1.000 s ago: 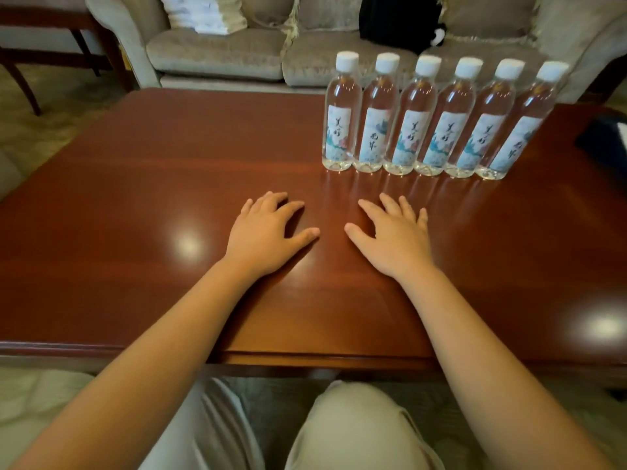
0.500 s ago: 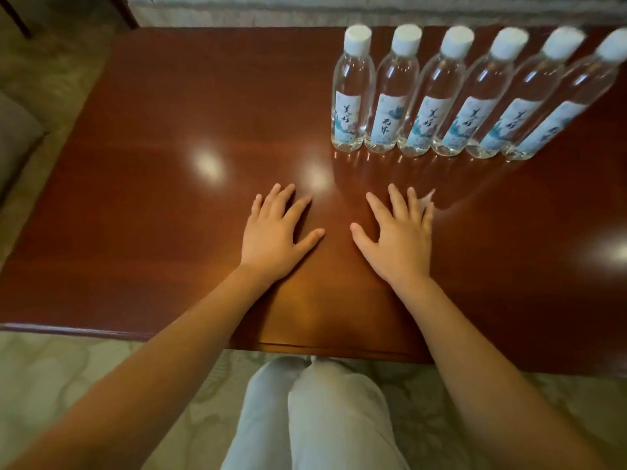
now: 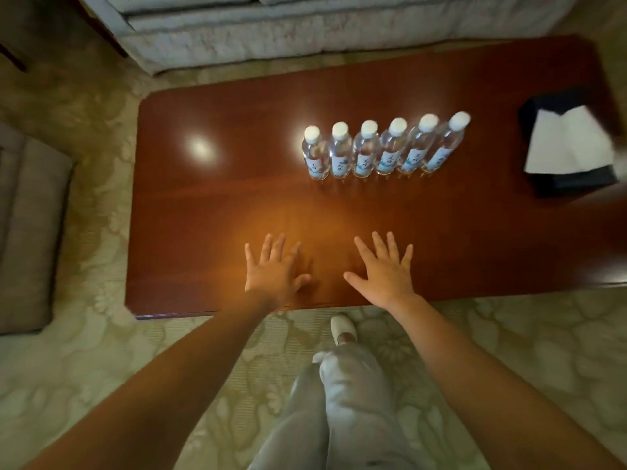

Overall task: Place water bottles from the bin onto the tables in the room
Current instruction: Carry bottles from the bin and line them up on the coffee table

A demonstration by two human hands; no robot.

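Six bottles [image 3: 366, 154] are seen standing upright on the table [image 3: 210, 205], set in one close row, side by side, right of the middle of the top. Each is clear, closed with a white cap and wrapped with a pale label printed in blue (the print is too small to be read). Both hands are held out over the near part of the table, well apart from the row and apart from each other. The left hand [image 3: 271, 271] is spread flat, palm down, fingers straight and splayed, and nothing is held in it. It is blurred, and a shadow is cast on the wood beside its thumb, so whether the wood is touched cannot be told. The right hand [image 3: 385, 271] is likewise spread, palm down, fingers fanned wide, thumb pointed toward the left hand, and nothing is gripped by it. At the table's right end a dark box [image 3: 573, 184] is placed, with white tissue [image 3: 570, 144] drawn up out of it. A pale sofa [image 3: 305, 39] is set beyond the far edge, and a cushioned seat [image 3: 27, 232] is seen at the left. The floor is covered by a patterned carpet [image 3: 84, 361]. Below the arms, light trousers [image 3: 346, 408] and one white shoe [image 3: 343, 329] are shown, just short of the near edge.
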